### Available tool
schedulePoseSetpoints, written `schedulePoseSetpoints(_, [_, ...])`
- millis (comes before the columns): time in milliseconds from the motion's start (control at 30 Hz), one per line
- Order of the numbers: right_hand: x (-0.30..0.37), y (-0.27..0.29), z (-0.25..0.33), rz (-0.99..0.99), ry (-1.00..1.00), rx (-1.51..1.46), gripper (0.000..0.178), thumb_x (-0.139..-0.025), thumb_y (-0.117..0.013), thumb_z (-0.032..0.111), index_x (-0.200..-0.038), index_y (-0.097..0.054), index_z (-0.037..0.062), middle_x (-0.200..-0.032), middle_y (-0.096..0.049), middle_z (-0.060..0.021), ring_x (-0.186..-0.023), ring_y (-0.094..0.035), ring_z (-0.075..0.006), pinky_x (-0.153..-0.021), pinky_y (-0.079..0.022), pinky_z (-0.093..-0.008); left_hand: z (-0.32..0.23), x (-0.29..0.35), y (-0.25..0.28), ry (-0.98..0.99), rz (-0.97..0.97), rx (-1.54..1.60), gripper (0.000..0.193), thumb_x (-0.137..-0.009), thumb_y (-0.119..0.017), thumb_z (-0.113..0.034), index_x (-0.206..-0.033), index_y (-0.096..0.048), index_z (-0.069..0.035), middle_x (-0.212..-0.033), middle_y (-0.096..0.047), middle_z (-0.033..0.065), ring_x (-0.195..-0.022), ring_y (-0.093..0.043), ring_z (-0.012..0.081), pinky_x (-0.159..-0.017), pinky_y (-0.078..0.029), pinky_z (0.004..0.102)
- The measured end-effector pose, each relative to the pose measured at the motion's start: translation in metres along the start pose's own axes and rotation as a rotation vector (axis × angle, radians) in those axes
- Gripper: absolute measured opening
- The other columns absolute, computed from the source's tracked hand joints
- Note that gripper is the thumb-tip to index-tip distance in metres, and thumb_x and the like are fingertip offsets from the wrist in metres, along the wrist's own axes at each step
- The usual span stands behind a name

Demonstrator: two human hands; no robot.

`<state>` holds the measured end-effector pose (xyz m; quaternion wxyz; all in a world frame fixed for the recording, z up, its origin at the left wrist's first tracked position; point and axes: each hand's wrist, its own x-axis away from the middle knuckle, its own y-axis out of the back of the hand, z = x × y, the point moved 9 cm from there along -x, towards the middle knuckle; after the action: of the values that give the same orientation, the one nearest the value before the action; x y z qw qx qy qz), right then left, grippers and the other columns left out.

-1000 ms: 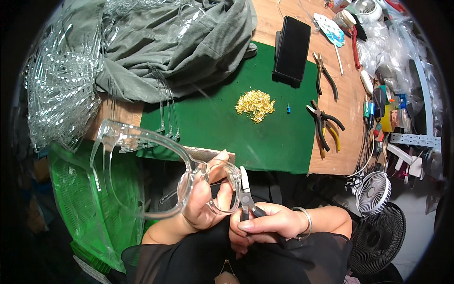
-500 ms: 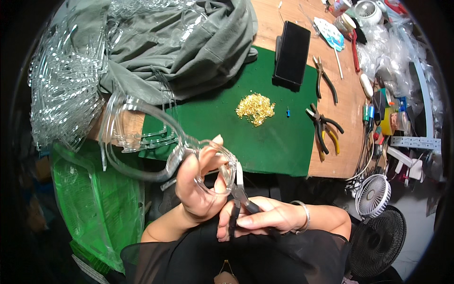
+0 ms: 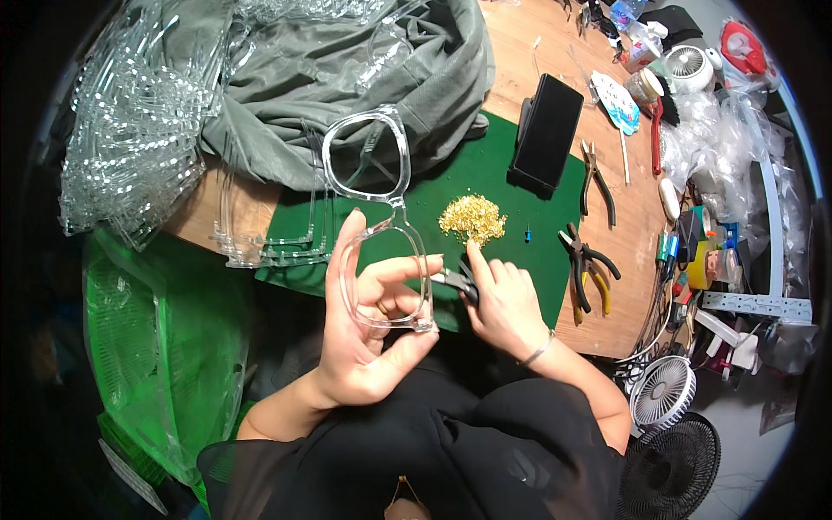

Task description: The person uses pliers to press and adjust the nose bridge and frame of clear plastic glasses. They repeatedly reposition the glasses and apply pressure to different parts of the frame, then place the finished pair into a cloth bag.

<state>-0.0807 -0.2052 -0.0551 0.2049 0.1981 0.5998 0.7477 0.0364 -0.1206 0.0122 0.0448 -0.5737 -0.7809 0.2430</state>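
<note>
My left hand (image 3: 368,325) holds a clear plastic eyeglass frame front (image 3: 374,208) upright, fingers around its lower rim. Beside it, my right hand (image 3: 503,303) grips small dark-handled pliers (image 3: 458,281), whose tip points left at the frame's lower corner. My right index finger reaches toward a pile of tiny gold metal parts (image 3: 472,218) on the green mat (image 3: 520,234). A small blue piece (image 3: 528,235) lies just right of the pile.
Clear temple pieces (image 3: 269,247) stand at the mat's left edge. A grey cloth (image 3: 338,69) and stacked clear frames (image 3: 130,139) fill the back left. A black phone (image 3: 546,130), pliers (image 3: 589,269), a green bag (image 3: 165,338) and small fans (image 3: 663,390) surround the work area.
The frame has turned from lying sideways to standing upright in my left hand. My right hand with the pliers moved up and right toward the gold pile.
</note>
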Motion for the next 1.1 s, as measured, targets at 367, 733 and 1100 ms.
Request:
schedulePoseSetpoints(367, [-0.005,0.019,-0.031,-0.091,-0.071,-0.236,0.022,-0.071,-0.061,0.007,-0.090,-0.051,0.0030,-0.076,-0.052,-0.0129,-0.074,-0.052,-0.0305,-0.067,-0.042,-0.0383,0.015,0.013,0.015,0.138,-0.097,0.011,0.087,-0.076,-0.057,0.009,-0.139,0.002,-0.003,-0.108,-0.055,0.0208,-0.076,-0.055,0.0088,-0.075,-0.046,0.0238])
schedulePoseSetpoints(733, [-0.026,-0.007,-0.029,-0.023,-0.100,-0.239,0.020,-0.069,-0.060,0.004,-0.087,-0.053,0.0040,-0.078,-0.052,-0.0119,-0.079,-0.054,-0.0292,-0.066,-0.040,-0.0380,0.019,0.016,0.021,0.136,-0.143,0.096,0.094,-0.073,-0.054,0.011,-0.139,0.010,-0.007,-0.112,-0.052,0.0232,-0.071,-0.055,0.0069,-0.071,-0.046,0.0221])
schedulePoseSetpoints(1100, [-0.022,-0.013,-0.029,-0.003,-0.137,-0.257,0.016,-0.074,-0.063,0.011,-0.086,-0.054,0.0054,-0.083,-0.055,-0.0096,-0.081,-0.054,-0.0269,-0.069,-0.038,-0.0354,0.008,0.014,0.006,0.001,0.005,-0.192,0.103,-0.069,-0.063,0.012,-0.138,0.011,-0.008,-0.120,-0.046,0.0263,-0.076,-0.061,0.0143,-0.075,-0.051,0.0290])
